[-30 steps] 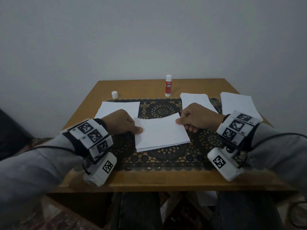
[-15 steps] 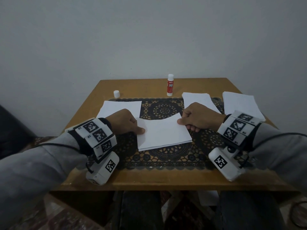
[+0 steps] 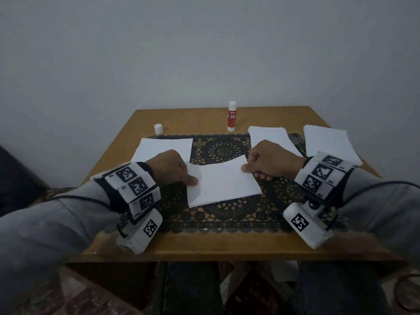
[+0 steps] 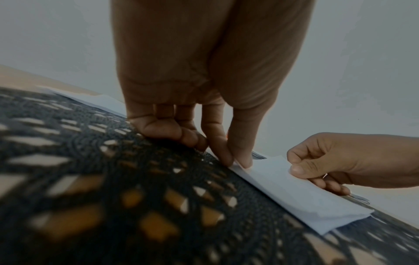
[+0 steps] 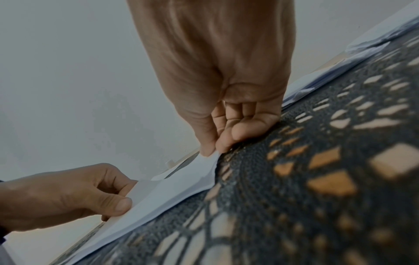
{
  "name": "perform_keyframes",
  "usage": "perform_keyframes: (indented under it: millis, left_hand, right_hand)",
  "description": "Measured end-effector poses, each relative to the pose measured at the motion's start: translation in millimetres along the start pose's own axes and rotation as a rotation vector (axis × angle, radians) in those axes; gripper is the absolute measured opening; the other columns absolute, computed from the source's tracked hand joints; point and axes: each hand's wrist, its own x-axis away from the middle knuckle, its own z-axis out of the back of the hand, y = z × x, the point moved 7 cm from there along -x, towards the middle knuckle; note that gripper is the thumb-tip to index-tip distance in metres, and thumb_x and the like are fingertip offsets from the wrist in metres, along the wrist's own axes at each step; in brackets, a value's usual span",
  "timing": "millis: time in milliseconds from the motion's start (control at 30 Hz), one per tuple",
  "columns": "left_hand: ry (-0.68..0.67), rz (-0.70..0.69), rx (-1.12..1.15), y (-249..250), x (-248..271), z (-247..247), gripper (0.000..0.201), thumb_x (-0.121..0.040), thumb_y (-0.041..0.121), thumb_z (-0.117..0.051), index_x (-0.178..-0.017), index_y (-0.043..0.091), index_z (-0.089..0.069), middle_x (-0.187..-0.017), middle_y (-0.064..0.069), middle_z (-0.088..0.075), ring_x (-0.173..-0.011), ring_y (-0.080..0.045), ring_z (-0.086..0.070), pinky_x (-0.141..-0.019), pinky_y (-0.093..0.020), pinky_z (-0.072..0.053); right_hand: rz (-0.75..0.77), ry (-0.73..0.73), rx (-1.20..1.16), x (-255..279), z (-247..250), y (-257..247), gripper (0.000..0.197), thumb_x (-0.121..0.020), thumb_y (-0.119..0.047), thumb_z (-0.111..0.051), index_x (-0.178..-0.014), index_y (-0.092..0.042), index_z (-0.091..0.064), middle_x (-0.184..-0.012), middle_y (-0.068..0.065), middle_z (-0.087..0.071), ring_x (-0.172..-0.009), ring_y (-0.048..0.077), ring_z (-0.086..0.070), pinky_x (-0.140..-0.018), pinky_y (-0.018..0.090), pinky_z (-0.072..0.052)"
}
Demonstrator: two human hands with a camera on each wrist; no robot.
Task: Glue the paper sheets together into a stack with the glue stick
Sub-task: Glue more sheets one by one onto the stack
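Note:
A small stack of white sheets [image 3: 222, 181] lies on the black lace mat [image 3: 225, 214] in the middle of the table. My left hand [image 3: 172, 169] pinches the top sheet's left edge [image 4: 240, 166] between thumb and forefinger. At the right edge [image 5: 208, 157] my right hand [image 3: 268, 162] pinches the same top sheet, whose far edge bows up slightly off the stack [image 4: 306, 202]. The red and white glue stick [image 3: 232, 116] stands upright, uncapped, at the back of the table, away from both hands. Its white cap [image 3: 158, 128] sits at the back left.
A single white sheet [image 3: 163, 148] lies behind my left hand. Two more paper piles [image 3: 270, 138] [image 3: 329, 142] lie at the back right. The wooden table [image 3: 216, 248] backs onto a plain wall, and its front strip is bare wood.
Both hands keep their pinch on the top sheet. The sheet has shifted slightly to the right over the stack, and its far edge has lowered a little.

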Motion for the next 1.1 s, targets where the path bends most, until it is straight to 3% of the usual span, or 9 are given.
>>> perform_keyframes:
  millis: [333,433,533,633,733,833,933,1033,1100]
  left_hand:
    - [0.007,0.007,-0.018,0.9,-0.2,-0.3,0.036,-0.080,0.033,-0.074,-0.056,0.011,-0.059,-0.058,-0.001,-0.052,-0.054,-0.011,-0.042,-0.052,-0.022,-0.032]
    - [0.013,0.000,-0.058,3.3,0.2,-0.7,0.035,-0.081,0.035,-0.073,-0.060,0.013,-0.057,-0.064,-0.001,-0.054,-0.058,-0.011,-0.044,-0.053,-0.021,-0.032]
    - [0.064,-0.011,-0.161,8.4,3.6,0.9,0.034,-0.081,0.040,-0.071,-0.092,0.014,-0.053,-0.091,-0.001,-0.056,-0.078,-0.014,-0.049,-0.062,-0.023,-0.037]
    - [0.085,-0.055,-0.210,15.3,10.5,0.8,0.069,-0.081,0.039,-0.072,-0.131,0.015,-0.031,-0.111,-0.006,-0.056,-0.092,-0.018,-0.048,-0.075,-0.027,-0.039]
    - [0.002,-0.128,-0.344,24.3,17.2,-7.3,0.074,-0.081,0.045,-0.070,-0.141,0.028,-0.030,-0.126,-0.008,-0.049,-0.106,-0.023,-0.051,-0.087,-0.031,-0.043]
    - [-0.050,-0.147,-0.435,27.9,24.5,-14.1,0.071,-0.081,0.053,-0.065,-0.142,0.033,-0.035,-0.129,-0.006,-0.041,-0.113,-0.023,-0.048,-0.094,-0.032,-0.041]
    - [-0.041,-0.162,-0.464,28.4,26.2,-15.6,0.072,-0.081,0.056,-0.064,-0.143,0.032,-0.037,-0.130,-0.006,-0.040,-0.114,-0.022,-0.047,-0.096,-0.032,-0.042]
    - [-0.039,-0.165,-0.507,28.4,25.5,-15.7,0.073,-0.082,0.057,-0.061,-0.145,0.033,-0.035,-0.133,-0.008,-0.037,-0.117,-0.022,-0.044,-0.099,-0.034,-0.042]
    - [-0.035,-0.168,-0.530,28.8,26.5,-15.7,0.072,-0.083,0.058,-0.059,-0.146,0.034,-0.033,-0.135,-0.009,-0.035,-0.120,-0.023,-0.041,-0.101,-0.036,-0.041]
  right_hand:
    - [-0.019,0.004,0.077,2.1,-0.1,-5.5,0.026,-0.090,-0.023,-0.068,-0.072,-0.007,-0.059,-0.060,0.002,-0.064,-0.038,0.004,-0.051,-0.045,0.018,-0.045]
    - [-0.014,-0.004,0.128,2.5,-1.6,-8.6,0.025,-0.091,-0.023,-0.067,-0.080,0.000,-0.064,-0.068,0.009,-0.069,-0.046,0.011,-0.055,-0.047,0.018,-0.046]
    - [-0.007,0.006,0.168,2.9,-2.3,-10.9,0.029,-0.091,-0.022,-0.067,-0.090,0.007,-0.066,-0.077,0.017,-0.072,-0.055,0.021,-0.059,-0.047,0.019,-0.047]
    - [0.020,0.025,0.235,4.0,-2.0,-16.8,0.026,-0.090,-0.022,-0.067,-0.089,0.003,-0.063,-0.073,0.013,-0.069,-0.053,0.018,-0.058,-0.048,0.021,-0.045]
    - [0.076,0.054,0.391,6.4,-2.1,-28.8,0.018,-0.090,-0.021,-0.066,-0.088,-0.004,-0.060,-0.085,0.008,-0.065,-0.073,0.021,-0.059,-0.063,0.029,-0.047]
    - [0.147,0.030,0.533,19.7,-9.5,-45.3,0.029,-0.089,-0.028,-0.065,-0.107,-0.004,-0.064,-0.110,0.012,-0.063,-0.101,0.027,-0.058,-0.085,0.039,-0.051]
    - [0.280,-0.153,0.652,51.5,-35.5,-69.0,0.051,-0.092,-0.045,-0.058,-0.130,-0.011,-0.055,-0.132,0.013,-0.052,-0.123,0.029,-0.048,-0.100,0.044,-0.045]
    - [0.330,-0.476,0.704,84.4,-65.1,-71.1,0.079,-0.095,-0.059,-0.042,-0.153,-0.011,-0.018,-0.161,0.011,-0.013,-0.147,0.028,-0.016,-0.118,0.042,-0.025]
    - [0.293,-0.525,0.691,82.6,-62.6,-61.4,0.086,-0.095,-0.062,-0.035,-0.155,-0.012,0.001,-0.162,0.006,0.009,-0.150,0.022,0.003,-0.120,0.038,-0.011]
